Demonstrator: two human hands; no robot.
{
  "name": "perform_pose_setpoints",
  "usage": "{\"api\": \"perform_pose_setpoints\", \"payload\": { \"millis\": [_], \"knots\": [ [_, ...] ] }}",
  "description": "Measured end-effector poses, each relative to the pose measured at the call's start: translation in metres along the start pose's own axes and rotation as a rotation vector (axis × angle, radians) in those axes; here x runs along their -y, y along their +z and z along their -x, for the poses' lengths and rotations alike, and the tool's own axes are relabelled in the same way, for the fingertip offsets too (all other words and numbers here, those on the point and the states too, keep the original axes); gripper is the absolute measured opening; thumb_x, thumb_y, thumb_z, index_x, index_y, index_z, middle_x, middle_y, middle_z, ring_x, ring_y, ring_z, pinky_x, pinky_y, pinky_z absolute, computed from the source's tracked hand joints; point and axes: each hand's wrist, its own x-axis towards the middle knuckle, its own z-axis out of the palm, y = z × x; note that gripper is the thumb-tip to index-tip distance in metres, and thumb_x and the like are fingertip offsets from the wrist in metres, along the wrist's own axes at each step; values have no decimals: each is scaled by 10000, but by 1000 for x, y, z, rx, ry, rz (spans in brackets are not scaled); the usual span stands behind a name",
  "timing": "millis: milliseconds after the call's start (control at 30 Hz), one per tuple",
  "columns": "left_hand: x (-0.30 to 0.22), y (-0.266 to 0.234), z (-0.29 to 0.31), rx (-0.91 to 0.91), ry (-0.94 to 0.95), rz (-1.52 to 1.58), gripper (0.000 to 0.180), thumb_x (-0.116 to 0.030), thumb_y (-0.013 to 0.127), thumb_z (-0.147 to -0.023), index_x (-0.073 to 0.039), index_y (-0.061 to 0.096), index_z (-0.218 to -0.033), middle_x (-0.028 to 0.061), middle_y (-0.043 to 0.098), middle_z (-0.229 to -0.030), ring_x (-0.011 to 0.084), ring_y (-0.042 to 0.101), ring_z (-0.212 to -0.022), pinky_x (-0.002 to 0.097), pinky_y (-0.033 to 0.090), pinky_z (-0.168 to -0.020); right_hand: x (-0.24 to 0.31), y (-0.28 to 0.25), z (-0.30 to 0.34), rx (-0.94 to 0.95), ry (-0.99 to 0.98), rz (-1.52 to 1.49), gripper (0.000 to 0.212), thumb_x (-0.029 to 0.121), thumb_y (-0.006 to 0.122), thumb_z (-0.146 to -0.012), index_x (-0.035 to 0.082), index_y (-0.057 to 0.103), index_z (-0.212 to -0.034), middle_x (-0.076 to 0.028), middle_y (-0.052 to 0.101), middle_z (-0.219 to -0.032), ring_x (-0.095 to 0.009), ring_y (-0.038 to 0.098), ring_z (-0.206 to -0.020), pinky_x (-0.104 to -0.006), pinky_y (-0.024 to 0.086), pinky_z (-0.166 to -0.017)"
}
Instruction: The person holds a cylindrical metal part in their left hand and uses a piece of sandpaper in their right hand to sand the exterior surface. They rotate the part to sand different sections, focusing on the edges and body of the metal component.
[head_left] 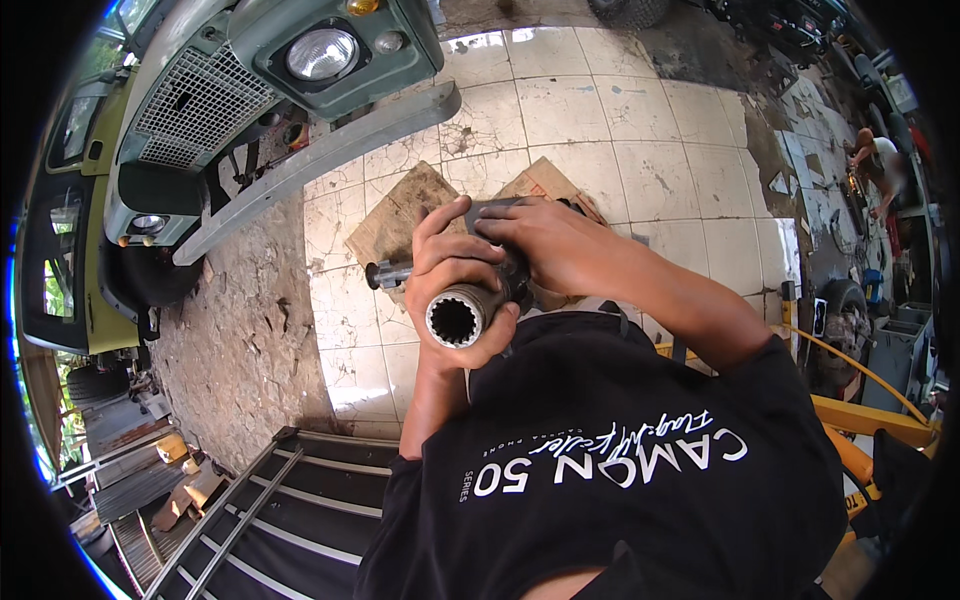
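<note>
My left hand [447,262] is wrapped round a splined metal sleeve [486,300]. The sleeve's round, toothed open end points up toward me. Beyond it, my right hand [545,238] lies with its fingers bent over the dark far part of the same piece; its thumb side and the part beneath are mostly hidden. A short dark-ended metal stub [386,275] sticks out to the left of my left hand; whether it belongs to the sleeve I cannot tell.
Stained cardboard [400,208] lies on the cracked tile floor [560,115] beyond my hands. A green vehicle [240,85] with a grey bumper [330,165] stands at the far left. A black slatted metal frame [290,510] is near left; yellow metal bars [870,420] are at right. Another person [880,165] is far right.
</note>
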Motion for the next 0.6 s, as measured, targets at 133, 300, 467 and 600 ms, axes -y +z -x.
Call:
{"api": "perform_pose_setpoints", "payload": {
  "millis": [133,300,467,600],
  "knots": [
    [-3,-7,5,4,-2,-6,231,-165,710,-499,-102,598,-690,37,647,-900,404,502,-1184,514,346,-1024,11,-10,23,-41,-64,37,508,-47,584,-727,-11,563,-1233,-191,576,-1246,-381,521,-1170,-448,417,-998],
    [4,-2,8,-45,-5,-13,237,-157,712,-506,-94,599,-704,49,640,-907,395,510,-1168,516,364,-1013,5,3,21,-148,-60,62,546,-61,580,-724,-16,540,-1266,-192,548,-1300,-384,484,-1225,-433,395,-1040],
    [9,-12,13,-94,-57,8,239,-153,704,-515,-93,603,-723,62,634,-906,391,516,-1134,532,362,-1018,7,-1,21,-80,-102,-10,536,-67,567,-725,-48,528,-1260,-224,529,-1303,-383,503,-1199,-429,403,-1025],
    [9,-10,7,-78,-7,-29,249,-169,707,-512,-89,604,-725,65,632,-902,402,510,-1149,534,363,-1011,7,8,23,-206,-109,111,534,-64,564,-726,-63,523,-1258,-239,516,-1310,-381,517,-1179,-425,410,-1012]
  ]
}}
